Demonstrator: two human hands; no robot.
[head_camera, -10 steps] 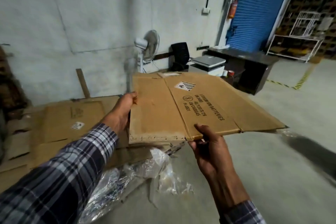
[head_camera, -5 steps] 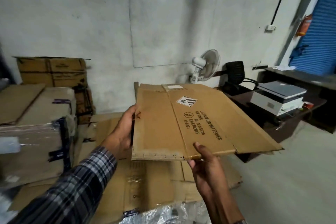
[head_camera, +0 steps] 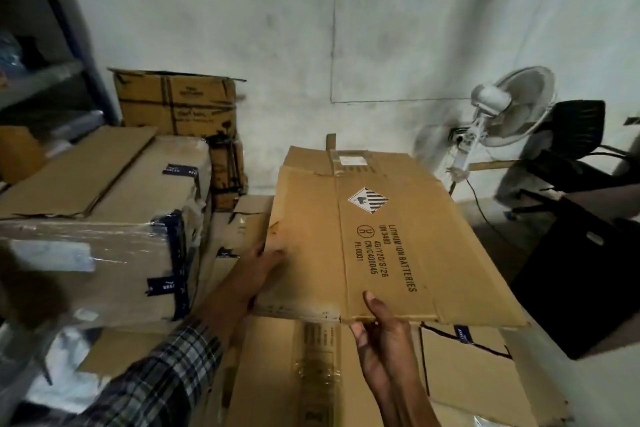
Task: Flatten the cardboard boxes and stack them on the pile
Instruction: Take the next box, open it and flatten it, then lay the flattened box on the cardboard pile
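Note:
I hold a flattened brown cardboard box (head_camera: pixel 388 239), printed "LITHIUM ION BATTERIES" with a hazard diamond, level in front of me. My left hand (head_camera: pixel 249 274) grips its left edge, thumb on top. At the near edge my right hand (head_camera: pixel 381 333) pinches the sheet, thumb on top and fingers beneath. The box hangs above a pile of flattened cardboard (head_camera: pixel 277 374) lying on the floor below, not touching it.
Wrapped cartons (head_camera: pixel 104 236) stand stacked at the left, with a taped box (head_camera: pixel 176 104) behind them against the wall. A metal rack (head_camera: pixel 38 62) is at far left. A white fan (head_camera: pixel 502 111), a black chair (head_camera: pixel 575 135) and a black object (head_camera: pixel 581 274) sit at right.
My view has swung left and down, from the open floor and desk to the cardboard pile. The flattened box stays in both hands and now hangs over the pile.

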